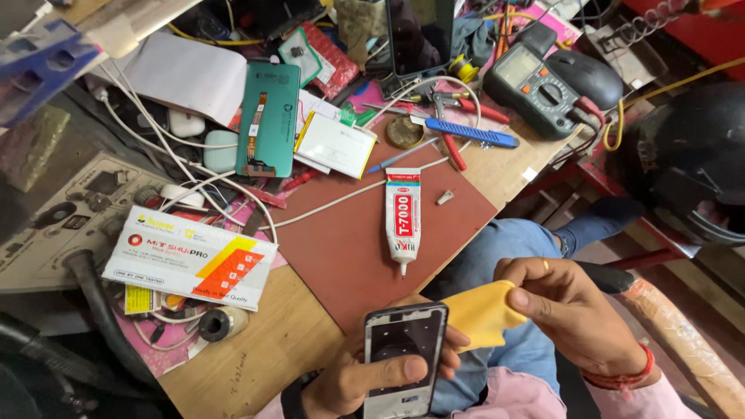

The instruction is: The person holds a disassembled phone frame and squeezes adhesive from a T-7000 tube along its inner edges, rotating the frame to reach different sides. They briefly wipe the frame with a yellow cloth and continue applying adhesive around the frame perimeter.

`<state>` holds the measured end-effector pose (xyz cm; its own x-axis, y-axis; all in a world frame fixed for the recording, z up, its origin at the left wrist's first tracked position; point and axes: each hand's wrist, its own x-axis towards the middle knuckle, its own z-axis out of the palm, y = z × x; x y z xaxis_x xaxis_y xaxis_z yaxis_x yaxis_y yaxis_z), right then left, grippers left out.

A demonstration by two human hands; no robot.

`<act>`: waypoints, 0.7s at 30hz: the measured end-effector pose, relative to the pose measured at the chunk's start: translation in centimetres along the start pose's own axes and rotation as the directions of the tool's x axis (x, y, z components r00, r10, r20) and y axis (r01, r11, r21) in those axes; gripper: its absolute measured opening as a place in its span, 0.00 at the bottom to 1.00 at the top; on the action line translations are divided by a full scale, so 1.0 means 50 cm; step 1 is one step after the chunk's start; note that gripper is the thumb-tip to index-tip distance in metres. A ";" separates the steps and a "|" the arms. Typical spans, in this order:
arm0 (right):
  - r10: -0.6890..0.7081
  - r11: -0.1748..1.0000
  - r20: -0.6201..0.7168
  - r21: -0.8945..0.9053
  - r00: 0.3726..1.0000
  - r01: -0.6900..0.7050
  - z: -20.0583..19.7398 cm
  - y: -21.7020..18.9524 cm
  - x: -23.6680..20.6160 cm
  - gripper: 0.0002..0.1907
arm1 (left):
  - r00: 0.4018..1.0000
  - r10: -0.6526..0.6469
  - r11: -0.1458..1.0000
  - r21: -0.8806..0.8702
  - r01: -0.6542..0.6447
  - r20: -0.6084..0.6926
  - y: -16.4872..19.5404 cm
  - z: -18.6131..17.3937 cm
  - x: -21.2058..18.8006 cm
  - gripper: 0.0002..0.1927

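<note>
My left hand (365,380) grips a black phone frame (403,353) near the bottom middle, its thumb lying across the lower part. My right hand (574,310) pinches a folded yellow cloth (481,314) just to the right of the phone, the cloth's edge touching the phone's upper side. A white glue tube (403,217) with a red label lies on the red mat (341,240), nozzle pointing toward me. A green phone back panel (268,120) and a white flat battery (337,145) lie farther back.
A white and orange box (190,256) rests at the mat's left. A multimeter (539,89), blue-handled tool (469,133), red pliers and white cables crowd the back of the wooden bench (256,349). A black helmet (691,155) sits at right.
</note>
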<state>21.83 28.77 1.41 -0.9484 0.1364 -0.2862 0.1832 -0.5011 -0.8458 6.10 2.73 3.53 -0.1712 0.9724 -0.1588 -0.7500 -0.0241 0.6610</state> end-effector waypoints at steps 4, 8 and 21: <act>-0.143 0.990 -0.200 -0.019 0.969 0.142 -0.001 0.030 0.006 0.11 | 1.000 -0.008 0.996 -0.092 0.008 -0.005 -0.019 0.004 0.021 0.25; -0.262 0.962 -0.244 0.010 0.934 0.273 0.011 0.059 0.022 0.13 | 1.000 0.013 0.996 -0.083 -0.012 0.005 -0.030 -0.009 0.027 0.23; -0.630 0.768 -0.337 -0.406 0.700 0.496 0.032 0.079 0.070 0.03 | 0.991 -0.013 0.885 -0.464 -0.050 -0.134 -0.065 -0.066 0.065 0.38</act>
<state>18.81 25.91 -2.22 -0.6916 0.6993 0.1808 -0.2245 0.0297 -0.9740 5.89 5.21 -1.55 -0.2449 0.9328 -0.2643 -0.9510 -0.1780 0.2528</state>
